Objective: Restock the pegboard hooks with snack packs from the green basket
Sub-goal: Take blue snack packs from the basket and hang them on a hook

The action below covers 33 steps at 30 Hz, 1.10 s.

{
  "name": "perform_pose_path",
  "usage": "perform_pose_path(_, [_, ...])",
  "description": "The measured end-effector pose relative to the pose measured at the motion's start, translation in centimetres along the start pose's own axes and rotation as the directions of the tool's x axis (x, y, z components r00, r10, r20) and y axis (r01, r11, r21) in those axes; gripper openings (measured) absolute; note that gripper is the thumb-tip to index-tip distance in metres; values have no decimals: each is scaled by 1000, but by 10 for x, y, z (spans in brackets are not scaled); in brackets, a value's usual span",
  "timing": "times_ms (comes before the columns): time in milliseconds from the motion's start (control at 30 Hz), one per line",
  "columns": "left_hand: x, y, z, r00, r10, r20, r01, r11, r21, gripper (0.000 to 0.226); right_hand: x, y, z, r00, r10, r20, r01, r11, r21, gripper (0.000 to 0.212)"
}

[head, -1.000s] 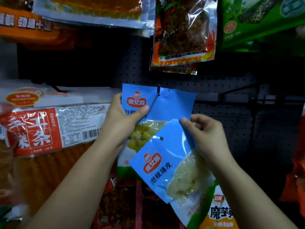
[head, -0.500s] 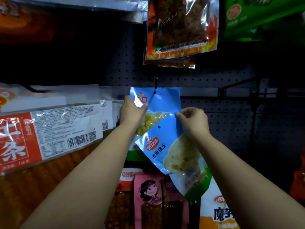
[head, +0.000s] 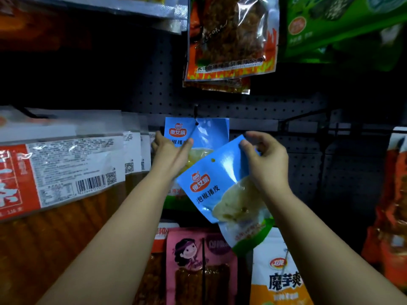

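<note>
Fingers (head: 247, 148) of my right hand (head: 267, 164) pinch the tilted pack (head: 222, 190) by its top corner; its hole sits left of them, the hook (head: 195, 113) up-left. Left hand (head: 170, 156) holds the hung pack (head: 207, 134).

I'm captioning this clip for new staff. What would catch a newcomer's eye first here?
Two bright blue snack packs at centre: one hangs on the pegboard hook, gripped by the left hand; the right hand pinches a tilted loose pack before it. A flame-printed pack hangs above.
</note>
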<state>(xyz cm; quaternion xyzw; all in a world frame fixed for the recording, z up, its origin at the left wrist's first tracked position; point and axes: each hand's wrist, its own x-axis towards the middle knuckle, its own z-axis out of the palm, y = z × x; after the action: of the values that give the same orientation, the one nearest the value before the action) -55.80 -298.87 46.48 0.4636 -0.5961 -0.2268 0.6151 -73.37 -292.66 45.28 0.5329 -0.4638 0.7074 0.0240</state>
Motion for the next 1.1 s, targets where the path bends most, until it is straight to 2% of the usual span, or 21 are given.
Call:
perform_pose_path(100, [-23,6,-14,992,29,121,-10,987,-162,57,-6,-9,-9,997,-39,-68,42,998,38,15])
perform_pose_path(200, [-53,13,-23,982,86,167,-25,940,-340,45,-14,-19,-17,988,-59,-139,80,986,145,14])
perform_pose_path(267, [-67,17,-25,985,87,149,-16,906,-422,36,-21,-28,-20,989,-39,-143,70,974,217,13])
perform_pose_path(367, [-81,25,-34,995,83,56,-49,889,-456,9,-31,-45,-23,998,56,26,-62,926,372,12])
perform_pose_path(400, [-86,27,-38,992,122,10,-104,878,-467,16,-34,-51,-25,990,81,113,-120,908,402,14])
perform_pose_path(467, [-97,32,-47,969,232,-82,-243,855,-459,24,-39,-63,-30,966,55,254,-157,901,405,17])
perform_pose_path(533, [-106,36,-57,928,330,-171,-372,827,-422,19,-45,-73,-33,944,-31,328,-117,899,423,12])
perform_pose_path(667, [-111,48,-73,860,422,-286,-503,794,-340,16,-49,-94,-35,932,-160,325,-17,876,483,10])
perform_pose_path(933, [-103,75,-84,765,541,-349,-620,766,-171,21,-38,-114,-30,954,-168,250,35,887,461,11])
perform_pose_path(1100, [-101,77,-84,786,517,-339,-590,791,-160,21,-37,-114,-26,960,-128,247,6,898,441,15])
